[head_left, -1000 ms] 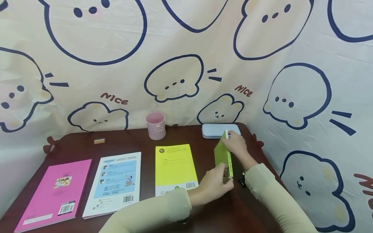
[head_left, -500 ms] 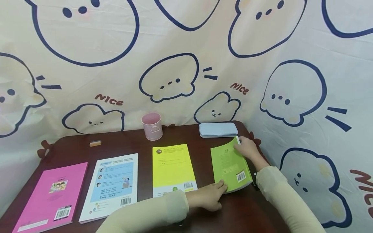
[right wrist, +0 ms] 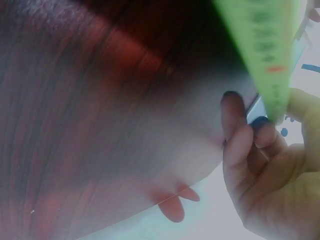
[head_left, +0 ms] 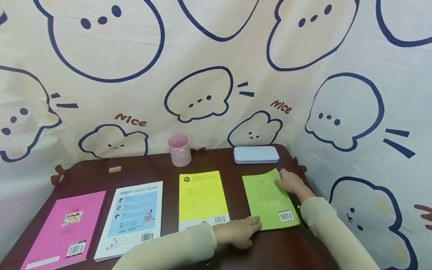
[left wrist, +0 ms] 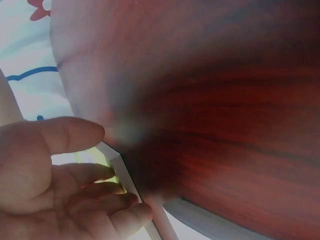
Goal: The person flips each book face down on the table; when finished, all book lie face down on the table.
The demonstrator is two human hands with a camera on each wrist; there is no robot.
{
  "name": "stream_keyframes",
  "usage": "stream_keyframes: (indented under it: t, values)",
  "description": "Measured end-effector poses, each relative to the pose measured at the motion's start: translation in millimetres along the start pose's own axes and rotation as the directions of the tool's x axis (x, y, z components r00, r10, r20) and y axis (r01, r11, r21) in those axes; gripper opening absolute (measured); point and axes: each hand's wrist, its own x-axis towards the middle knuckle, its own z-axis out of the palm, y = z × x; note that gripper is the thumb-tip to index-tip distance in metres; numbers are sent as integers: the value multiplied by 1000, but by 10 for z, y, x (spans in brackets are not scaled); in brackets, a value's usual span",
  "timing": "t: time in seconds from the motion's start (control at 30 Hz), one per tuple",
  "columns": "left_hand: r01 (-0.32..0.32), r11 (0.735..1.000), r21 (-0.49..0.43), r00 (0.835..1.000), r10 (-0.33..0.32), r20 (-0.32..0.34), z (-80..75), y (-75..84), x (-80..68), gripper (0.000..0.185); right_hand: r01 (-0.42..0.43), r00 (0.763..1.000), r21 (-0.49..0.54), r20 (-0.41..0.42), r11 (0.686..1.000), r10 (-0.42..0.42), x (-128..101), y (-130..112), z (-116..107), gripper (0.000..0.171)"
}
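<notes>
**Green book laid flat at the right end of the row**

The green book (head_left: pixel 270 200) lies flat on the dark wooden table (head_left: pixel 236 247), back cover up, with its barcode at the near right corner. It is the rightmost of four books set side by side. Its long axis runs from the near edge of the table toward the far edge, slightly tilted so that the far end leans left. The printed text on the cover reads upright from the person's seat.

The right hand (head_left: pixel 291 181) holds the far right corner of the book. In the right wrist view the fingers (right wrist: pixel 235 130) curl round the book's edge, with the thumb on the other side: a pinch grip on the corner. The left hand (head_left: pixel 241 229) rests on the table at the near left corner, fingers nearly straight and touching the book's edge; it grips nothing. Two hands at opposite corners appear to steady the book and square it with its neighbours.

Just to the left lies a yellow book (head_left: pixel 201 198), apart from the green one. Further left are a white and blue book (head_left: pixel 131 217) and a pink book (head_left: pixel 65 230), all back cover up. Beyond the green book sits a pale blue case (head_left: pixel 256 154); a pink cup (head_left: pixel 179 150) and a small eraser (head_left: pixel 114 169) stand further left.
</notes>
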Motion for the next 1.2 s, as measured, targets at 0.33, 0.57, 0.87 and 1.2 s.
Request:
stream_keyframes:
  t: [0.33, 0.57, 0.87, 1.2]
  values:
    - [-23, 999, 34, 999, 24, -34, -32, -62, -4, 55, 6, 997, -17, 73, 1000, -5, 59, -7, 32, 40]
    - [-15, 999, 31, 999, 17, -39, -71, -107, 25, 52, 21, 992, 126, 124, 992, -37, 61, 44, 67, 31]
    - [-3, 1000, 31, 1000, 4, -22, -50, -92, 76, 60, -48, 980, 110, 195, 993, 25, 79, 47, 31, 36]
    - [-38, 999, -6, 999, 38, -5, -47, -161, 199, 64, -187, 956, -42, 221, 982, 191, 177, -21, 63, 66]
